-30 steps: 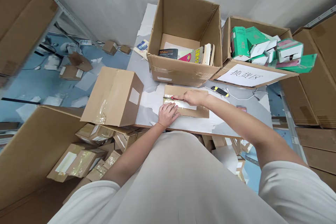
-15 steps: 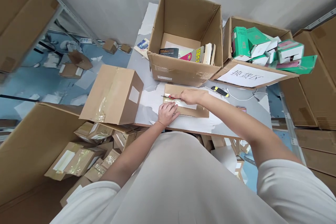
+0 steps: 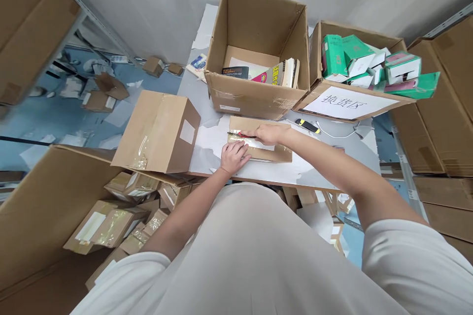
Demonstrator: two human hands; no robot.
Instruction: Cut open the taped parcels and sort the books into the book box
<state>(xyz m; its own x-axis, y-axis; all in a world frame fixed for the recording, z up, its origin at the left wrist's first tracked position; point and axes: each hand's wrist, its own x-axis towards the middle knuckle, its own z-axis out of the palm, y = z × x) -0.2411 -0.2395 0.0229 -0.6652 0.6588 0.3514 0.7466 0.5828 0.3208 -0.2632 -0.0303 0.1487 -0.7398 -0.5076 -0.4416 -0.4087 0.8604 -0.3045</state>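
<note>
A small, flat taped cardboard box [image 3: 281,154] with a white label lies on the table before me. My left hand [image 3: 234,156] grips its near left part, fingers over the top and thumb toward the near side. In my right hand [image 3: 269,134] is a red box cutter [image 3: 245,134], its dark blade pointing left along the tape on the box top. The forefinger lies along the cutter. A yellow-and-black utility knife [image 3: 308,126] rests on the table, right of the box and beyond my right forearm.
An open carton [image 3: 254,101] with several books stands behind. Right of it, a labelled carton [image 3: 308,103] holds green boxes. A closed carton [image 3: 151,128] stands to the left, above a large bin [image 3: 55,187] of parcels. White paper covers part of the table [image 3: 328,177].
The view has shifted slightly, moving the scene a little left and up. Both hands keep their places on the small box, with the cutter still at its left end.
</note>
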